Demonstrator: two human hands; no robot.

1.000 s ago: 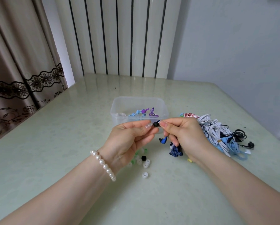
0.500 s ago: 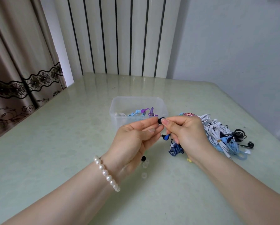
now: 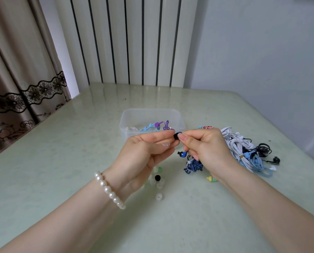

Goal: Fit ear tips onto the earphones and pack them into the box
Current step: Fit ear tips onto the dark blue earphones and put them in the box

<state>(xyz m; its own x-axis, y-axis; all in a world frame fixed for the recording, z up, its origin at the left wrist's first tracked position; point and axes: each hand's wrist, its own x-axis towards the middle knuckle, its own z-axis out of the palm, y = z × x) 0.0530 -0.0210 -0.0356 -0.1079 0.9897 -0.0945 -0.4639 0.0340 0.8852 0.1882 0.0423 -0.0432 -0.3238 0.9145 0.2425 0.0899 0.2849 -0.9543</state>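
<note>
Black ear tip [image 3: 176,136] pinched between left hand [image 3: 145,152] and right hand [image 3: 205,148]; squeezed off-centre, it could pop loose.

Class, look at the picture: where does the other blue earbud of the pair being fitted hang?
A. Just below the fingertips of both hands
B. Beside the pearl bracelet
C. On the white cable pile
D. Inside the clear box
A: the blue earbud dangles just under the meeting fingertips, in front of the clear box.
</note>
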